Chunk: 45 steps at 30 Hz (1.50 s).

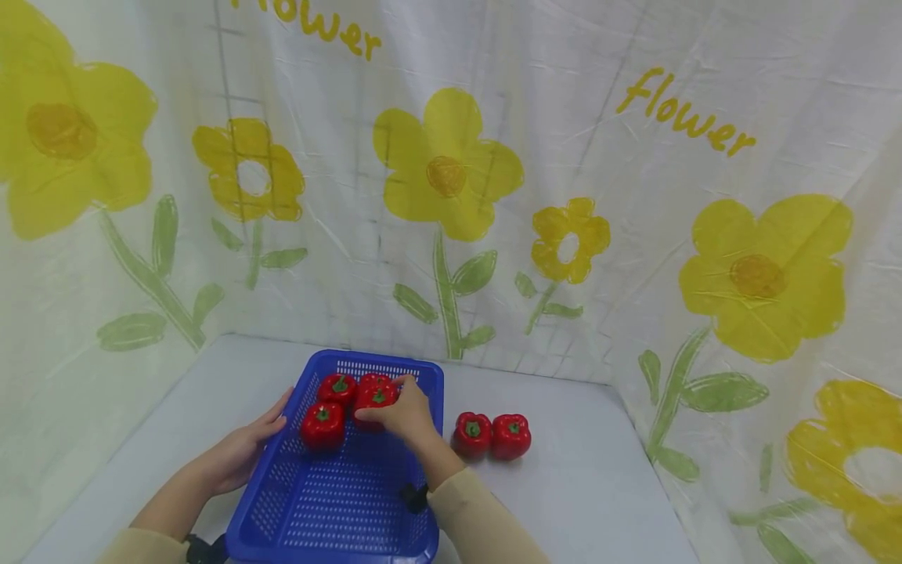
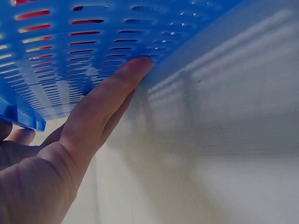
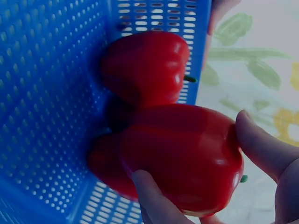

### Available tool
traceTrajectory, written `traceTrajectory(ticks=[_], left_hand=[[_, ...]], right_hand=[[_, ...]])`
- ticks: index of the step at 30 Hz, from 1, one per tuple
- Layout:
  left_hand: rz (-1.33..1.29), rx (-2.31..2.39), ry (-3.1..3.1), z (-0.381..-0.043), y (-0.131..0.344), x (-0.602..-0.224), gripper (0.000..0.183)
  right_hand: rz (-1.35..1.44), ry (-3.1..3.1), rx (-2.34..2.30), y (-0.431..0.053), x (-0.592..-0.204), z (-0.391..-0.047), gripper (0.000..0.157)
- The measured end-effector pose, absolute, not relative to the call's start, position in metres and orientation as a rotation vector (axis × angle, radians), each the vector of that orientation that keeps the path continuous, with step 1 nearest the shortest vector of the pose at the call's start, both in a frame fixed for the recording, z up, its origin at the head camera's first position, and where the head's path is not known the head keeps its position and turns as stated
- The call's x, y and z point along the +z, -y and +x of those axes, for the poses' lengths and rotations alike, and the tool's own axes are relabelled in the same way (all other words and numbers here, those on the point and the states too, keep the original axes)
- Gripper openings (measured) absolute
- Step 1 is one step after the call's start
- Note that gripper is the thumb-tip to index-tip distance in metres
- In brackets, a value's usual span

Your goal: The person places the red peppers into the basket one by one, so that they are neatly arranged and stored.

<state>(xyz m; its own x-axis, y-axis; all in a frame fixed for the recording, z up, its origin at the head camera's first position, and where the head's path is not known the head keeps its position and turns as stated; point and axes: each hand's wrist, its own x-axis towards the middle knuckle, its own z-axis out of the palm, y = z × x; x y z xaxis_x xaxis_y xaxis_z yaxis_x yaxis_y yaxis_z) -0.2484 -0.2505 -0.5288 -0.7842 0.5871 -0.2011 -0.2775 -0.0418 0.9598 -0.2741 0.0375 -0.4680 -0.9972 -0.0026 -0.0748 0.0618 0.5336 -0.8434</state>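
Red pepper (image 1: 377,398), one: within blue basket (image 1: 338,505), far end, between thumb and fingers of right hand (image 1: 411,411), curved round it. Left hand (image 1: 239,454): fingers extended, touching basket's left outer wall, pepper well apart. Neighbouring peppers (image 1: 322,428): beside held one. Pepper pair (image 1: 510,437): on table (image 1: 564,501), right of basket.

Even light fills the head view; the right wrist view is dim, a pepper (image 3: 184,154) glinting; shadows streak the left one's pale surface (image 2: 210,130).
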Motion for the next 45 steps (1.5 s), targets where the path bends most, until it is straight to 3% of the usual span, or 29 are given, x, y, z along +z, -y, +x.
traceTrajectory(ticks=[27,45], left_hand=[[0.313,1.882,-1.654,-0.247,0.249,-0.527,0.063],[0.304,1.880,-1.686,-0.247,0.251,-0.528,0.062]], right_hand=[[0.068,-2.668,-1.462,-0.023,-0.490,-0.279,0.074],[0.047,-2.685,-1.386,-0.019,-0.495,-0.278,0.076]])
